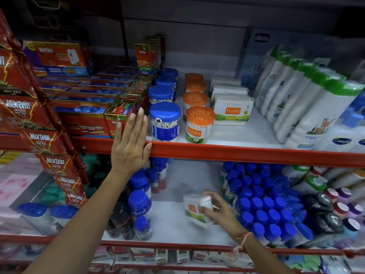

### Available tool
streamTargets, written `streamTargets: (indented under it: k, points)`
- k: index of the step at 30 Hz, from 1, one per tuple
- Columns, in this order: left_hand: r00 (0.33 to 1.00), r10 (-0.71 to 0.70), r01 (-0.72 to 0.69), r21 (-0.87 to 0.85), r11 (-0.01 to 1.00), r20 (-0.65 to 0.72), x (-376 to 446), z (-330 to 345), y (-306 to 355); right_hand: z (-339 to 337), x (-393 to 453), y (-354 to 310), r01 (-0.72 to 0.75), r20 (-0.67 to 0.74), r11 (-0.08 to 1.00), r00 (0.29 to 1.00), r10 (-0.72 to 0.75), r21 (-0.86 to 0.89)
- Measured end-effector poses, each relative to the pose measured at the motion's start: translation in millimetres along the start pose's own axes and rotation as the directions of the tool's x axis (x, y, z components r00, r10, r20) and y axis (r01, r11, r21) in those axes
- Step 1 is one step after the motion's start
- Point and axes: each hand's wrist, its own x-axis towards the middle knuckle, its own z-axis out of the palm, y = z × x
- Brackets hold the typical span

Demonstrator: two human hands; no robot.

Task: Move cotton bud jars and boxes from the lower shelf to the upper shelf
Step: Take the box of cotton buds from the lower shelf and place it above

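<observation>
On the upper shelf (237, 152) stand a row of blue-lidded cotton bud jars (165, 121), a row of orange-lidded Tulips jars (199, 125) and a row of white Tulips cotton bud boxes (233, 111). My left hand (130, 143) lies flat, fingers apart, against the shelf's red front edge and a Mortein box. On the lower shelf (173, 220) my right hand (219, 210) grips a white Tulips cotton bud box (192, 209), which is blurred and tilted.
Red Mortein boxes (88, 107) and hanging Mortein sachets (39, 135) fill the upper left. White bottles with green caps (308, 103) crowd the upper right. Blue-capped bottles (264, 204) pack the lower shelf's right; Nycil bottles (139, 204) stand left of the held box.
</observation>
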Motion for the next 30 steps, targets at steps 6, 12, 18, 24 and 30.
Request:
streamTargets:
  k: [6,12,18,24,30]
  points:
    - [1.0,-0.001,0.001,-0.005,1.0,0.002,0,0,0,-11,-5,-37,-0.225,0.266,0.792,0.96,0.083,0.567]
    - [1.0,0.002,-0.002,-0.007,1.0,0.004,2,1,0,-11,-4,-64,-0.209,0.311,0.776,0.95,0.018,0.594]
    - [1.0,0.004,-0.004,0.001,1.0,0.013,2,-1,0,-12,-12,-79,-0.175,0.307,0.805,0.952,-0.01,0.567]
    - [1.0,-0.001,0.001,-0.013,1.0,0.024,2,-3,0,-21,-31,-116,-0.063,0.306,0.875,0.947,-0.1,0.481]
    - [0.999,-0.006,0.008,-0.049,0.999,0.053,-2,-7,2,-38,-54,-165,0.127,0.3,0.828,0.894,-0.334,0.546]
